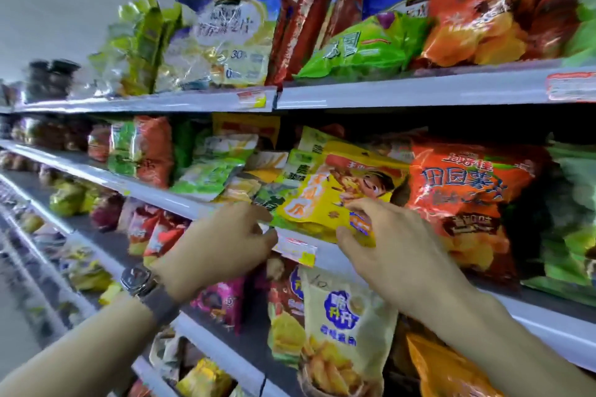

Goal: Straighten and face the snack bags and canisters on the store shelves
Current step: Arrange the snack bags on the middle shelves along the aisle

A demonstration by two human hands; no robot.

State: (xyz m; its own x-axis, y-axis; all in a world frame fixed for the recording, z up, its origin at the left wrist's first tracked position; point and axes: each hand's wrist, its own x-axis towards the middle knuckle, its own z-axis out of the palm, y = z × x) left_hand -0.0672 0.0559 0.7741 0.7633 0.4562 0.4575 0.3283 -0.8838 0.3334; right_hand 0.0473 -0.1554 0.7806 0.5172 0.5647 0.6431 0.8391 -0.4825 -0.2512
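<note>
Though crinkled, glossy yellow bag point(322, 203) in right hand point(390, 255).

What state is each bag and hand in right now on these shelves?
yellow snack bag: tilted, lower edge over the middle shelf lip.
right hand: pinches the yellow bag's lower right corner.
left hand: at its lower left corner; grip unclear.
orange snack bag: upright, face front.
green bag: slumped flat on the top shelf.
dark red bags: standing edge-on.
cream bag: upright, face front.
</note>
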